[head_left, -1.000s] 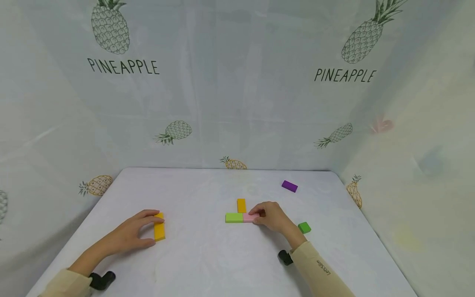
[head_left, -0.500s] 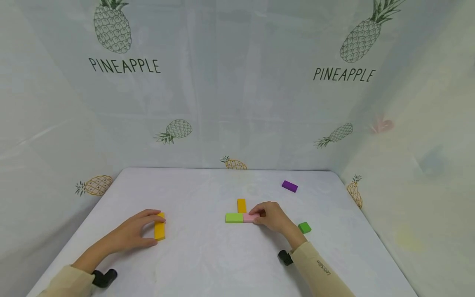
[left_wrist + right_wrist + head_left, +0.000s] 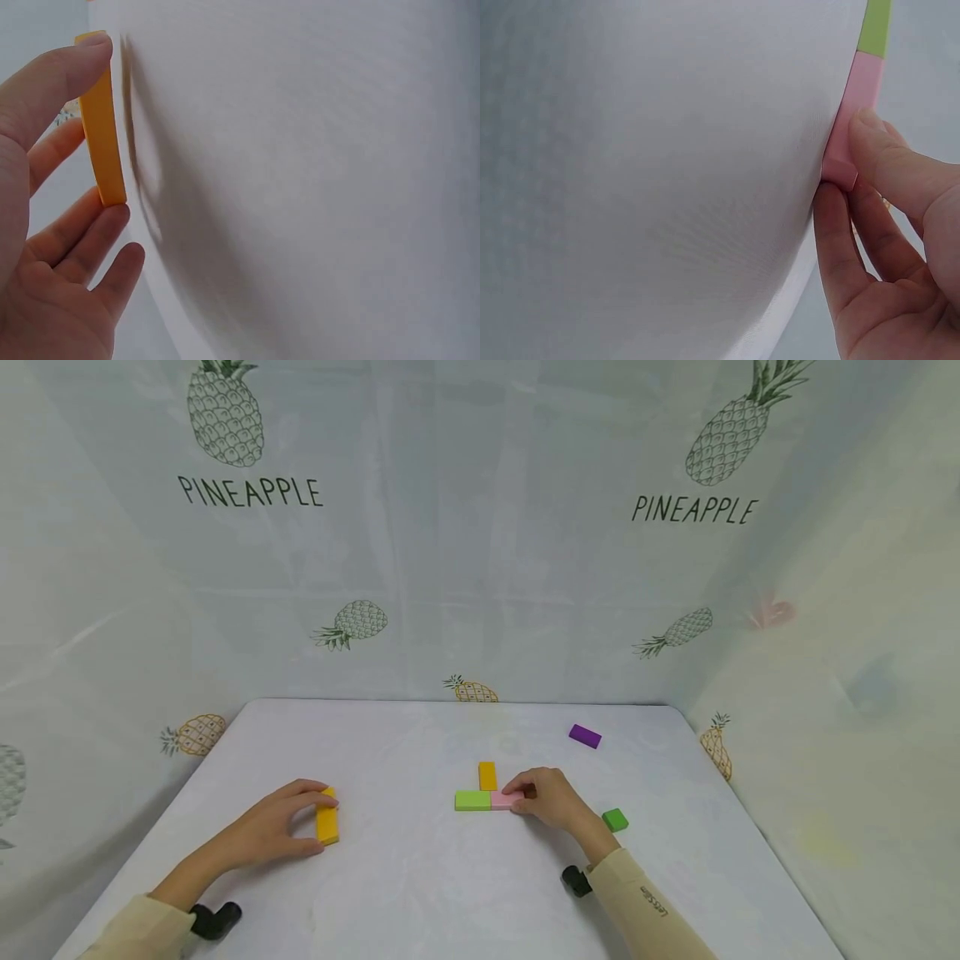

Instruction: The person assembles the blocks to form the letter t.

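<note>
On the left of the table, my left hand [image 3: 262, 831] grips an orange block [image 3: 327, 825] by its two ends, thumb at the near end and fingers at the far end. The left wrist view shows that block [image 3: 105, 146] standing off from its shadow on the white surface. Right of the middle, my right hand [image 3: 550, 797] pinches a pink block [image 3: 505, 801] at its right end. The pink block's left end meets a light green block [image 3: 472, 801], making one row. Behind that row, a second orange block [image 3: 487, 776] lies lengthwise away from me, near the seam.
A purple block [image 3: 585, 736] lies at the back right of the white table [image 3: 405, 893]. Beside the right forearm is a darker green block [image 3: 615, 819]. Pineapple-printed cloth [image 3: 480, 552] hangs around the back and sides. Black wrist cameras sit under both sleeves.
My left hand has shifted slightly to the right, carrying the orange block with it. The right hand and the pink block stay where they were.
</note>
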The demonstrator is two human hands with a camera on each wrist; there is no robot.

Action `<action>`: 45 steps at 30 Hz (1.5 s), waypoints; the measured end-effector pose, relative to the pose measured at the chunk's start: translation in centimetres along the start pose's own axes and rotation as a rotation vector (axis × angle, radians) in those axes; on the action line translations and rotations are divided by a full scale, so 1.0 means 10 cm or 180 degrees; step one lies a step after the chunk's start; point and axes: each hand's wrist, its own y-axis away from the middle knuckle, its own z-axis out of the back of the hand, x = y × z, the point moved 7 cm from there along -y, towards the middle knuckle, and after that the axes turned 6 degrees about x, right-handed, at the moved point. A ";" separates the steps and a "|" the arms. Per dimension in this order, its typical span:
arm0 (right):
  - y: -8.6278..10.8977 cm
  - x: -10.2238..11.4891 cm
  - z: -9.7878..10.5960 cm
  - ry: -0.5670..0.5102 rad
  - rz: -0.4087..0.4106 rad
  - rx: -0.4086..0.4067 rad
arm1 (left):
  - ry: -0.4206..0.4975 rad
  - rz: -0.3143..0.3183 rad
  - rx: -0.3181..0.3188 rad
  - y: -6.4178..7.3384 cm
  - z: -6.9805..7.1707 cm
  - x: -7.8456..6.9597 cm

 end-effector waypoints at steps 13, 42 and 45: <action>-0.03 -0.01 0.00 0.0023 -0.0011 0.0004 | 0.0047 -0.0209 -0.0086 -0.15 0.06 -0.27; -0.12 -0.05 0.03 0.0017 -0.0032 0.0021 | 0.0349 -0.0626 0.0054 -0.62 -0.18 -0.95; -0.12 -0.05 0.03 0.0013 0.0002 0.0019 | 0.0405 -0.0588 0.0157 -0.69 -0.22 -1.03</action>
